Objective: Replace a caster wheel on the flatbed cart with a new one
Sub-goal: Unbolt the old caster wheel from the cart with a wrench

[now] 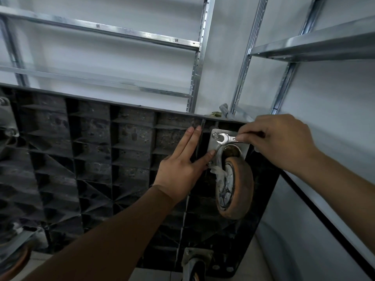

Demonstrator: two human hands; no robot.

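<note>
Clearly mid-removal: cart (91, 159) tipped up, worn caster (235, 189) bolted at its upper right corner, left hand (182, 169) flat beside plate (229, 147), right hand (280, 142) pinching spanner (225, 138) just off bolt (215, 136); next, probably seating and turning.

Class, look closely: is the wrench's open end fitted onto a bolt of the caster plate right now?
No: the wrench open end hangs over bare mounting plate, beside the corner bolt.

Three casters (233, 185), one wrench (226, 138)
</note>
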